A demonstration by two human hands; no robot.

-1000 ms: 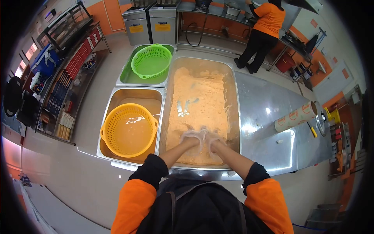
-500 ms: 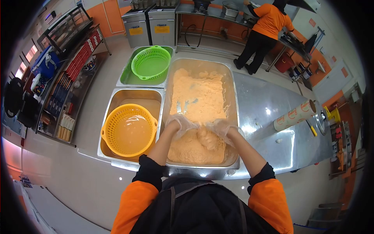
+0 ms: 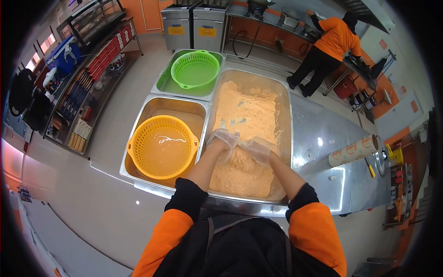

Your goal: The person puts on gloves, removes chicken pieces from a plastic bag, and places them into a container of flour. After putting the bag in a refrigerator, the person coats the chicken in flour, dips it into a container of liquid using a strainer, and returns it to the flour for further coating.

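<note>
A deep steel pan holds orange-tinted breading flour, heaped unevenly and scraped thin in a few spots. Over its near half are my left hand and my right hand, close together in clear plastic gloves dusted with flour. Between and just below them is a lumpy mass of flour-coated food pieces, blurred by motion. Both hands look closed on it from above, with the fingertips mostly hidden. What food lies under the coating I cannot make out.
To the left, a yellow basket sits in a pan of cloudy liquid. Behind it, a green basket stands in another pan. A patterned paper roll and a yellow-handled tool lie right. A co-worker stands at the back counter.
The view has turned slightly, shifting the pans rightward. My hands have drawn a little closer together, and the coated lump, distinct under my right hand before, is now blurred between both.
</note>
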